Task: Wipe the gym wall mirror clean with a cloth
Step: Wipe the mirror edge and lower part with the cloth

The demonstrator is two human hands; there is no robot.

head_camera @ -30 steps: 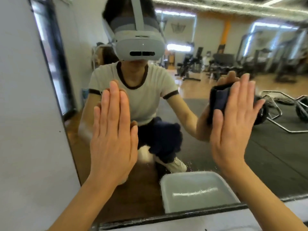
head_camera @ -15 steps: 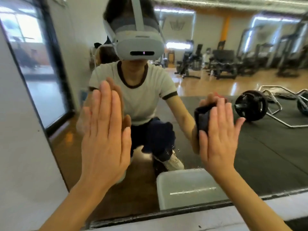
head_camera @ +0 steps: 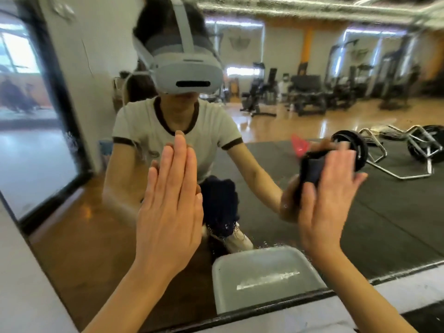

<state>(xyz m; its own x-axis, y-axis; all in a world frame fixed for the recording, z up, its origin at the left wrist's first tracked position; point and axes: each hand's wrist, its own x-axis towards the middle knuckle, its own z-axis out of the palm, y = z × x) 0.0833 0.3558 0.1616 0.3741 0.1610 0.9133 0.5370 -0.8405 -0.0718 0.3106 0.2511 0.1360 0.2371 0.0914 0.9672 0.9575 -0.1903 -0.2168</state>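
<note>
Head view: left hand (head_camera: 169, 207) flat on large black-framed wall mirror (head_camera: 300, 219), fingers together; right hand (head_camera: 324, 200) presses folded dark cloth (head_camera: 312, 168) there, fingers straight; recommend even overlapping strokes.

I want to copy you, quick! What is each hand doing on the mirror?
Left hand: open, fingers straight, flat against the mirror.
Right hand: open, straight fingers pressing the dark cloth onto the glass.
</note>
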